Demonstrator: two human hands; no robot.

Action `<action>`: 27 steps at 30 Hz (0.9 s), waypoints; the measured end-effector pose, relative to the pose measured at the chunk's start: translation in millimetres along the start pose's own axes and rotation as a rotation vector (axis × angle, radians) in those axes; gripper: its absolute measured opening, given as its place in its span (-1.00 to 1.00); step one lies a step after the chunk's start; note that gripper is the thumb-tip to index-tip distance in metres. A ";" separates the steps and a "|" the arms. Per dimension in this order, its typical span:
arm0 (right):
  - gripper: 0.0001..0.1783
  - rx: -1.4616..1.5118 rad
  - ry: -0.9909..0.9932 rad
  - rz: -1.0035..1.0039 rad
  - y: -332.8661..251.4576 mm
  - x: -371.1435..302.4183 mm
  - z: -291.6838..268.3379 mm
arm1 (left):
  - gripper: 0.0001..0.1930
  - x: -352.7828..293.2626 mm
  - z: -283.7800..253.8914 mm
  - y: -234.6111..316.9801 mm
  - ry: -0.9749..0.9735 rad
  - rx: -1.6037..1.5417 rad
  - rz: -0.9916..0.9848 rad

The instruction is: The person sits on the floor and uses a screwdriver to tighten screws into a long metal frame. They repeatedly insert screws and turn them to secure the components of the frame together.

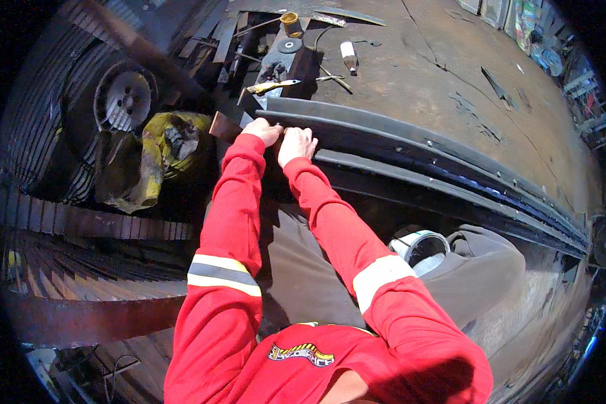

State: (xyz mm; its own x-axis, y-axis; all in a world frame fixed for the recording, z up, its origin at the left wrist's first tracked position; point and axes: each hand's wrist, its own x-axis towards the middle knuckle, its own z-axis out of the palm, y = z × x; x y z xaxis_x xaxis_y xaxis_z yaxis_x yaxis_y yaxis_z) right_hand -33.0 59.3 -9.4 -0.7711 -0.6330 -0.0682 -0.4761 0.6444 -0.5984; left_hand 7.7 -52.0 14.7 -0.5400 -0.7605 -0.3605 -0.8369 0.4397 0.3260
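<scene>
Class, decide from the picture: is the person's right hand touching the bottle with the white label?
Apart: the head view shows dark beam and brown surface between the right hand and bottle.

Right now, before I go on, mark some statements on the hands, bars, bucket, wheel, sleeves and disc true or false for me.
1. The left hand and right hand are close together near the left end of the bars. True.
2. The bucket is left of both hands. False: the bucket is to their right.
3. The wheel is left of both hands. True.
4. The sleeves are plain blue. False: the sleeves are red with pale bands.
5. The disc is right of the bottle. False: the disc is left of the bottle.
</scene>
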 end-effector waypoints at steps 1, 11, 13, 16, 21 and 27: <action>-0.78 0.016 0.008 -0.016 -0.2 -0.9 0.2 | -0.50 3.2 0.6 -2.5 -0.006 0.014 0.004; -0.80 0.014 0.112 -0.046 7.2 -3.0 3.6 | -0.54 -9.8 0.2 7.3 0.112 0.000 -0.019; -0.85 0.032 0.081 -0.006 6.7 1.5 -0.4 | -0.55 -2.0 -0.2 3.6 -0.016 -0.049 -0.010; -0.80 0.101 0.034 -0.026 5.2 -2.8 -0.3 | -0.57 18.5 9.7 -19.3 -0.071 -0.119 0.075; -0.81 0.133 0.071 -0.035 7.4 -2.5 -0.1 | -0.63 6.9 8.1 -5.3 0.119 -0.056 -0.028; -0.81 0.070 0.068 -0.062 7.0 -2.8 -1.3 | -0.60 -4.9 1.4 0.3 0.123 -0.070 -0.014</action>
State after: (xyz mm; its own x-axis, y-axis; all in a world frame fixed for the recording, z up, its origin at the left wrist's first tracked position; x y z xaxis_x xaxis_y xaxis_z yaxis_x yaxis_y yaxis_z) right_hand -34.7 66.1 -12.3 -0.7691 -0.6387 0.0240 -0.4950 0.5714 -0.6546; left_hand 10.1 -47.4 15.3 -0.5097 -0.8212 -0.2567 -0.8336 0.3974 0.3837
